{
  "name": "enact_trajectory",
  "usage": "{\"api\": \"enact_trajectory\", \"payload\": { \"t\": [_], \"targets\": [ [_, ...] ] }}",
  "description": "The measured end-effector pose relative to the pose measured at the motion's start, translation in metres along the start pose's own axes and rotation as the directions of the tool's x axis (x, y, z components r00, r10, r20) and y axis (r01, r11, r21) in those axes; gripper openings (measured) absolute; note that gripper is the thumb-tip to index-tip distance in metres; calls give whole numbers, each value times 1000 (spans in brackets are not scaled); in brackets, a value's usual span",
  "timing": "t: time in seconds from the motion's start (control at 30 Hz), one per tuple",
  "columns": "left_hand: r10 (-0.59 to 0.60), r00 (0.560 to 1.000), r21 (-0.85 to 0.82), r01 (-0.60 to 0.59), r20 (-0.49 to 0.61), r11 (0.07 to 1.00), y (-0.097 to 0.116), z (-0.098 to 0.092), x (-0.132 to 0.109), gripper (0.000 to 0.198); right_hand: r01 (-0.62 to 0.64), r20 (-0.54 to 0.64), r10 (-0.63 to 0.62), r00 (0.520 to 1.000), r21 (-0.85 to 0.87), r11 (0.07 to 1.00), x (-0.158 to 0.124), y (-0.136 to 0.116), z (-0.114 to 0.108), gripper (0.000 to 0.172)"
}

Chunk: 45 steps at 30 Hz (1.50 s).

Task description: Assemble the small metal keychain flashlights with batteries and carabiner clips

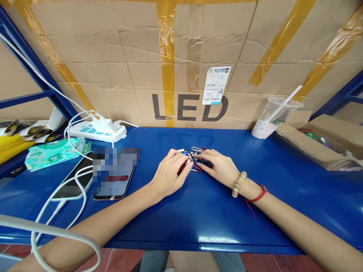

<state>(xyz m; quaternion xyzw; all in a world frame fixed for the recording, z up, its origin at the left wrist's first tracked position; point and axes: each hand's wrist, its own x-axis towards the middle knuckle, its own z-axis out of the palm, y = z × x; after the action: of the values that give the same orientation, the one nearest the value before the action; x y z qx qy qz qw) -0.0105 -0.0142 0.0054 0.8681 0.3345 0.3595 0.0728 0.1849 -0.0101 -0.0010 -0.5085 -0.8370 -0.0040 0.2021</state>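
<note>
My left hand (pixel 169 170) rests on the blue table (pixel 198 211), its fingers closed round a small dark red tube-shaped keychain light (pixel 185 165). My right hand (pixel 219 166) lies close beside it, fingers curled over a small heap of metal parts (pixel 195 151): silver clips, tiny round pieces and a red carabiner loop (pixel 196 170). Its fingertips touch the heap; what they pinch is too small to name. A bead bracelet and a red string sit on the right wrist.
Two phones (pixel 113 181) lie left of the hands with white cables. A white power strip (pixel 98 130) and a green wipes pack (pixel 53 153) sit farther left. A plastic cup with straw (pixel 269 119) and an open cardboard box (pixel 323 145) stand at right. A cardboard wall backs the table.
</note>
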Motion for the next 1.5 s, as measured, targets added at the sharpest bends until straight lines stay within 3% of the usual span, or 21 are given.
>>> {"api": "enact_trajectory", "payload": {
  "t": [0.6,0.97,1.2,1.5],
  "targets": [
    [17,999,59,-15,-44,998,1,4,1,30,123,188,-127,974,30,992,-1,-2,-12,39],
    [33,999,71,-34,4,997,8,7,-1,35,156,171,-152,974,-10,988,-2,-10,-10,36],
    [83,995,74,-79,-57,994,8,10,-1,36,175,168,-173,970,2,985,-1,-10,-14,35],
    [76,996,91,-71,-44,993,8,13,-2,37,64,125,-67,990,27,998,0,-11,-8,30]
  ]
}}
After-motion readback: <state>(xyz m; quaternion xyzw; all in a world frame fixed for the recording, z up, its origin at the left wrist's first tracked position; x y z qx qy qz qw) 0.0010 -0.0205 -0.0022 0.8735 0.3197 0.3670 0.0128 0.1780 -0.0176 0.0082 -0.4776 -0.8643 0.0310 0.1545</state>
